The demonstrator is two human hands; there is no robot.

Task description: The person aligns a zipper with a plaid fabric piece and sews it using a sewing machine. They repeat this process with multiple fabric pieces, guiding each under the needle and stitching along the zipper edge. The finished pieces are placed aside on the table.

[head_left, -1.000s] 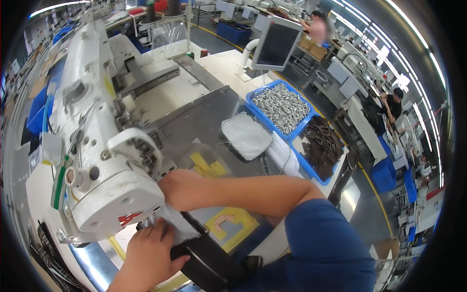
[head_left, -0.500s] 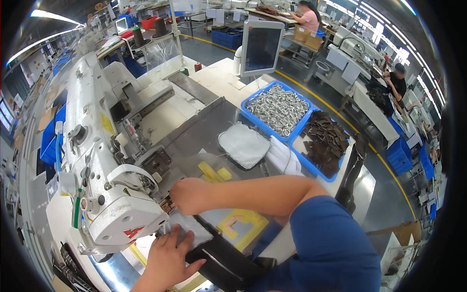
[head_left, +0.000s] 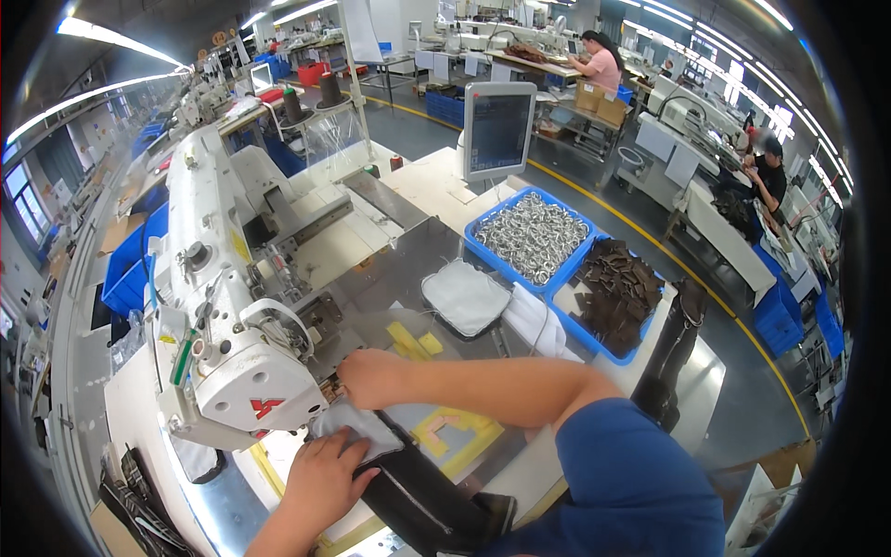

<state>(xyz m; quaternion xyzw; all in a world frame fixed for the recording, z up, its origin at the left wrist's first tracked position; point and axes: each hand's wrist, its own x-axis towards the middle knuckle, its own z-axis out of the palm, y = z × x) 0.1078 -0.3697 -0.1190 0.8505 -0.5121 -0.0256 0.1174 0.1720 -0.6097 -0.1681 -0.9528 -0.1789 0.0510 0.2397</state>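
A white industrial sewing machine (head_left: 218,306) stands on the table at my left. My left hand (head_left: 325,473) lies flat on a grey cloth piece (head_left: 357,429) joined to a black fabric part (head_left: 422,487) with a zip. My right hand (head_left: 367,376) reaches across from the right and presses the cloth just beside the machine's needle area. The needle itself is hidden behind the machine head and my fingers.
A blue bin of metal rings (head_left: 531,237) and a blue bin of dark brown pieces (head_left: 620,295) sit at the right. A white pouch (head_left: 464,297) and yellow tape marks (head_left: 455,432) lie on the steel table. A screen (head_left: 499,130) stands behind. Other people work far back.
The view has tilted up and pulled back, showing more of the room. Both hands stay on the cloth at the needle; my left hand has shifted slightly right.
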